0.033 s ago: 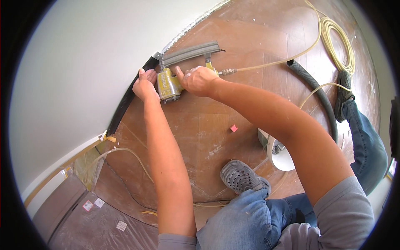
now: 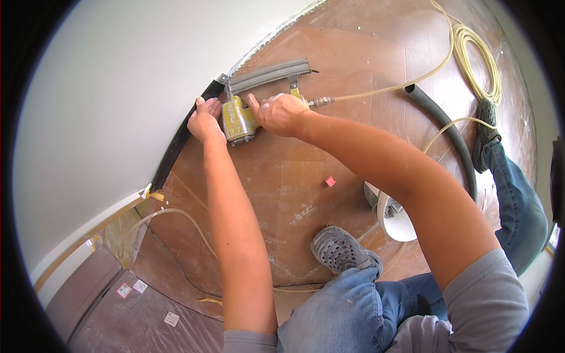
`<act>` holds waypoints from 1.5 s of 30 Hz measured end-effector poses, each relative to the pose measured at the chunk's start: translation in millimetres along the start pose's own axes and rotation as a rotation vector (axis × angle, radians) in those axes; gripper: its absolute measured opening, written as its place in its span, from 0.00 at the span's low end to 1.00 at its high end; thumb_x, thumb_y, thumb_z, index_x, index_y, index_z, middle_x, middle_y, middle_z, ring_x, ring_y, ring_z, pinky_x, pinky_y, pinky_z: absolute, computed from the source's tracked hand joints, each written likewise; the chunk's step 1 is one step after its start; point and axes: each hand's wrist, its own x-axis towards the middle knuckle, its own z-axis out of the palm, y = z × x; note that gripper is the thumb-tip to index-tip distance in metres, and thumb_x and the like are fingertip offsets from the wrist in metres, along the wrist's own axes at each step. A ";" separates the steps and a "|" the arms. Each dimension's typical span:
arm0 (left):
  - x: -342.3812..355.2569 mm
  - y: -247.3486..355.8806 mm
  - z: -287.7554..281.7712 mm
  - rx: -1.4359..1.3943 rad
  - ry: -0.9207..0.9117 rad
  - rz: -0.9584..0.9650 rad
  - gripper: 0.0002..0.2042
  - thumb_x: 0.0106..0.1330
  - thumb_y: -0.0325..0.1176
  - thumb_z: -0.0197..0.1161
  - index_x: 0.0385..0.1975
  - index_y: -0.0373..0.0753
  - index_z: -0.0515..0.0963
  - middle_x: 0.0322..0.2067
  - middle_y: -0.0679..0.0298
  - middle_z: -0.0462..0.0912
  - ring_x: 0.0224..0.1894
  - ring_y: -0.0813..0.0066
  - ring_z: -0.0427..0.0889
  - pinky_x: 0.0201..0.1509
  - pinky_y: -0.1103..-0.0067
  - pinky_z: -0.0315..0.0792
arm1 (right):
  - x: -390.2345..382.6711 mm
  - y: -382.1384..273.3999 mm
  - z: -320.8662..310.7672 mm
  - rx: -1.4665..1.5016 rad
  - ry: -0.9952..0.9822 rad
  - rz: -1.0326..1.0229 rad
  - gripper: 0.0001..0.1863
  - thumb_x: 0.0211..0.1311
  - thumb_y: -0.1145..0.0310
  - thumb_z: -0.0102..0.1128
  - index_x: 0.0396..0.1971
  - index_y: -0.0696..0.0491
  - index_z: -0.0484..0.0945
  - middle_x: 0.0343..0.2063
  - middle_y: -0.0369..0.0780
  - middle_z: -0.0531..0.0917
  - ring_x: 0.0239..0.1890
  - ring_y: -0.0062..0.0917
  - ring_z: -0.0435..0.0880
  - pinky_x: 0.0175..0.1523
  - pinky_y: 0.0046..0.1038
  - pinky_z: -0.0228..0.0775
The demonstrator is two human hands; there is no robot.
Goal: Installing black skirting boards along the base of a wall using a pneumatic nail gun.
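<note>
My right hand [image 2: 281, 114] is wrapped round the handle of a yellow pneumatic nail gun [image 2: 240, 120], its thumb lying along the body. The gun's grey magazine [image 2: 271, 75] extends to the right, and its nose meets the upper end of a black baseboard strip [image 2: 172, 154]. That strip stands along the foot of the white wall. My left hand [image 2: 206, 120] presses on it just left of the gun, thumb by the top edge and fingers stretched flat against its face. The fingertips are partly hidden.
From the gun a pale air hose [image 2: 382, 91] runs to a coil [image 2: 471, 53] at the far right. A dark corrugated hose [image 2: 450, 132], a white bucket [image 2: 397, 226] and a small pink block [image 2: 330, 181] are on the brown floor [image 2: 282, 194]. Plastic-wrapped panels [image 2: 147, 312] lie at the lower left.
</note>
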 end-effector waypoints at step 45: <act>3.9 -9.8 -10.3 -0.073 -0.033 -0.038 0.26 0.80 0.44 0.52 0.47 0.17 0.77 0.47 0.43 0.84 0.50 0.55 0.86 0.57 0.69 0.81 | -0.1 15.3 -22.2 0.061 -0.074 -0.075 0.29 0.66 0.69 0.50 0.65 0.65 0.69 0.34 0.40 0.89 0.33 0.30 0.89 0.37 0.30 0.78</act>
